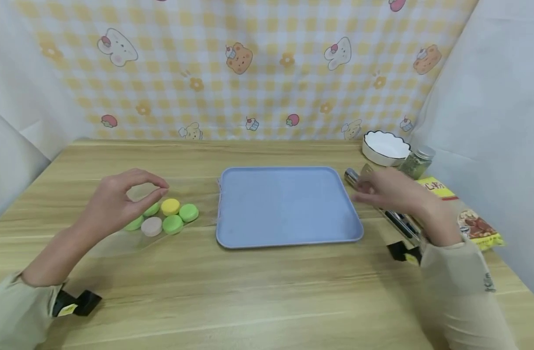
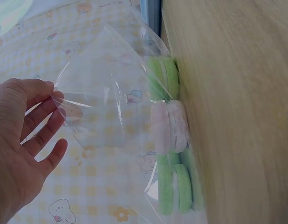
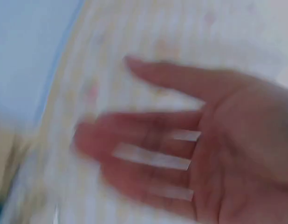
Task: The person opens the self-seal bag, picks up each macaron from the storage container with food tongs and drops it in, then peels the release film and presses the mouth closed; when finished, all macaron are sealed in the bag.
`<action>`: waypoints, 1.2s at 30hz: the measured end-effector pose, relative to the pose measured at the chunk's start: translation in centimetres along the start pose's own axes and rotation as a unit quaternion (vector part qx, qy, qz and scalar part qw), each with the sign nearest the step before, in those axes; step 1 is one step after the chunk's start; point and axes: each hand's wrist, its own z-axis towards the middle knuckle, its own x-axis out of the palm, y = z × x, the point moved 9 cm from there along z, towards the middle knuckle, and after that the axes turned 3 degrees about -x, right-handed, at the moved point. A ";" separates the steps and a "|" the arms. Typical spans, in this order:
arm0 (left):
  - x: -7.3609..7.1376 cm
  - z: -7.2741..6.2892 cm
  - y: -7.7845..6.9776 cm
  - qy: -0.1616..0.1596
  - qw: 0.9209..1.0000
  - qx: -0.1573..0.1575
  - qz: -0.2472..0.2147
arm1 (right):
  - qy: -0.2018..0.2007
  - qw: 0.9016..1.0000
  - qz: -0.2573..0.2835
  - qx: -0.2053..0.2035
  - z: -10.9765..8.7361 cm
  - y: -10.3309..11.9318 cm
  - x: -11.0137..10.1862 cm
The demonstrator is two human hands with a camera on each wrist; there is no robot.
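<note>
My left hand (image 1: 118, 201) pinches a corner of a clear plastic film (image 2: 102, 88) between thumb and fingertips. In the left wrist view the film stretches from those fingertips over several macarons (image 2: 169, 123). Green, yellow and pale pink macarons (image 1: 170, 207) sit in a cluster on the wooden table, just beyond and below the left fingers. My right hand (image 1: 387, 192) is raised at the right end of a blue tray (image 1: 289, 206), above some utensils (image 1: 398, 223) that it partly hides. Blurred in the right wrist view, its fingers are spread loosely with nothing between them.
A white scalloped dish (image 1: 385, 148) stands at the back right. Beside it are a jar of green herbs (image 1: 418, 163) and a yellow food packet (image 1: 479, 228). A checked cloth (image 1: 267, 73) hangs behind the wooden table (image 1: 267, 296).
</note>
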 end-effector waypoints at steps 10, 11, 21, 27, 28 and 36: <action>0.1 0.1 -0.1 0.007 1.000 0.002 -0.004 | 0.150 0.877 0.386 -0.244 4.5 23.8 9.4; 0.1 0.1 -0.1 0.007 1.000 0.001 -0.004 | 0.179 0.856 0.436 -0.211 5.2 24.9 10.7; 0.1 0.2 -0.3 0.015 1.000 0.005 -0.014 | 0.203 0.632 0.741 0.103 11.2 27.5 20.0; 0.5 0.4 -0.6 0.031 0.999 0.011 -0.009 | 0.166 0.588 0.776 0.155 13.3 25.8 20.5; 0.6 0.4 -0.6 0.034 0.999 0.012 -0.009 | 0.161 0.591 0.775 0.155 13.5 25.5 20.5; 1.3 0.1 -0.5 0.058 0.998 0.012 -0.010 | 0.148 0.606 0.767 0.149 14.0 24.9 20.3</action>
